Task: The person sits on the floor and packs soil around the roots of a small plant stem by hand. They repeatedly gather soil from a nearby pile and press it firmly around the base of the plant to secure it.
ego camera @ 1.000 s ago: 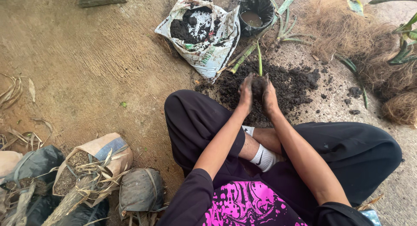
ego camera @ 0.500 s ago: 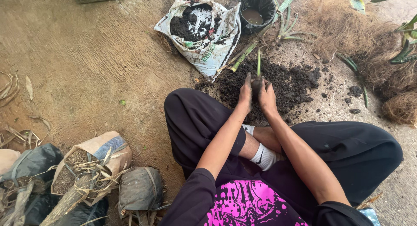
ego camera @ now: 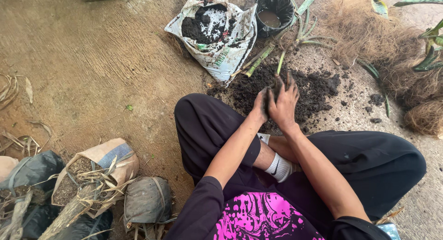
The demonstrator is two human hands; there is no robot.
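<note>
I sit cross-legged on the ground in front of a pile of dark soil [ego camera: 318, 90]. My left hand [ego camera: 260, 105] and my right hand [ego camera: 284, 101] are pressed together just above the pile, cupped around a clump of soil [ego camera: 276, 85]. A thin green shoot [ego camera: 280, 62] sticks out of the clump beyond my fingertips. Both hands are dirty with soil, and the fingers of my right hand lie spread over the top of the clump.
A torn white sack of dark soil [ego camera: 217, 32] lies beyond the pile, beside a black bag [ego camera: 274, 11] with brown matter. Long green leaves [ego camera: 304, 30] and dry fibrous roots [ego camera: 397, 60] lie at the right. Several filled bags [ego camera: 97, 173] stand at my left.
My hands stay together on the clump over the soil pile. The fingers of my right hand have spread a little over its top.
</note>
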